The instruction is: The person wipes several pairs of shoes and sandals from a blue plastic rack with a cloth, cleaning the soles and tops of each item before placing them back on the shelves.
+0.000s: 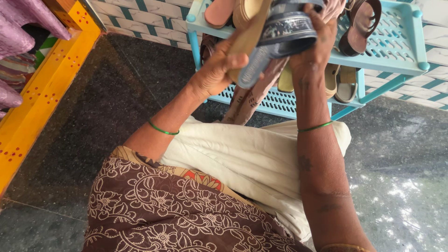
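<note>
My left hand grips a tan-soled sandal by its edge, held up in front of a light blue plastic shoe rack. My right hand is closed on a grey-blue patterned sandal pressed against the tan one. Both sandals are lifted at the height of the rack's upper shelf. A green bangle sits on each wrist.
A dark brown sandal lies on the rack's top shelf; beige sandals sit on the lower shelf. A patterned cloth hangs by the rack. A yellow wooden frame runs along the left. The floor is dark speckled stone.
</note>
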